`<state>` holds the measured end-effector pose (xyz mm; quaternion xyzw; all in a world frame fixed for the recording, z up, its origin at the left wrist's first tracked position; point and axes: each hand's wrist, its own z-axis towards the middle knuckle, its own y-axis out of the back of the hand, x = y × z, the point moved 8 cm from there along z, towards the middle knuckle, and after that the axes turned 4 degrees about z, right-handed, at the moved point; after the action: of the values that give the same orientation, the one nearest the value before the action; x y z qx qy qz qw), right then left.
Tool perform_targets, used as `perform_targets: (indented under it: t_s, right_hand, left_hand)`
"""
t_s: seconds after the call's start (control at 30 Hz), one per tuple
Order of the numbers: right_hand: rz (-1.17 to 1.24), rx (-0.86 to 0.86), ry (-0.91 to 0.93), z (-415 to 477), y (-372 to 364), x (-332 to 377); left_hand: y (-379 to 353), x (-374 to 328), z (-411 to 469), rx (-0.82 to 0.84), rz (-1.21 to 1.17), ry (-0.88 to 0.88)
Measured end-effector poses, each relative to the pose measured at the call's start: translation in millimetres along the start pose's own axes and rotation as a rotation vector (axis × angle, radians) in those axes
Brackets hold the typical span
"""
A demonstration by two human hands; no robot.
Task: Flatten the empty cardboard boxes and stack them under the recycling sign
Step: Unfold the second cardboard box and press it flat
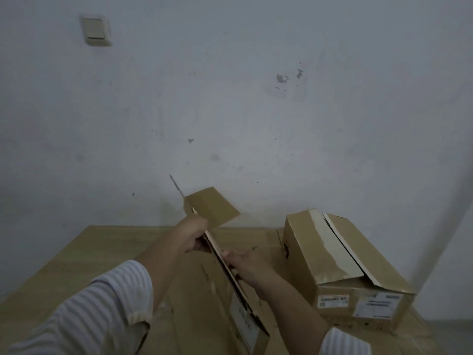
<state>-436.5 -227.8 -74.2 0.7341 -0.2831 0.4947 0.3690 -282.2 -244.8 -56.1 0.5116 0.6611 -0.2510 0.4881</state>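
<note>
I hold a flattened cardboard box [230,272] edge-on above the table, its far flap [212,206] tilted up toward the wall. My left hand [193,235] grips its upper edge from the left. My right hand [247,262] grips the same edge from the right, a little nearer to me. A second cardboard box [340,267], still in its box shape, lies on its side at the right of the table, with torn tape and white labels on its near end. No recycling sign is in view.
The wooden table [89,257] stands against a pale scuffed wall [230,111]. A light switch [95,31] is high on the wall at the left. A strip of grey floor [450,334] shows at the far right.
</note>
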Motion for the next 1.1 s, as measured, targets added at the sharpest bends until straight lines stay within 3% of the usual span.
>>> perform_targets:
  t_s: [0.23, 0.4, 0.6, 0.87, 1.1]
  right_hand:
    - [-0.083, -0.192, 0.09, 18.5, 22.5, 52.1]
    - [-0.155, -0.158, 0.173, 43.6, -18.4, 103.7]
    - [-0.312, -0.03, 0.246, 95.0, -145.0, 104.6]
    - [-0.658, 0.333, 0.101, 159.0, -340.6, 4.2]
    - [-0.727, 0.381, 0.017, 174.1, -394.5, -57.3]
  left_hand:
    - [37.6, -42.7, -51.1, -0.005, -0.223, -0.221]
    - [93.9, -27.4, -52.2, -0.01, -0.304, -0.29]
    - [182.1, 55.8, -22.9, -0.031, -0.281, -0.204]
    - [303.0, 201.7, 30.5, -0.062, -0.111, 0.099]
    - [338.8, 263.6, 64.6, -0.229, 0.262, 0.188]
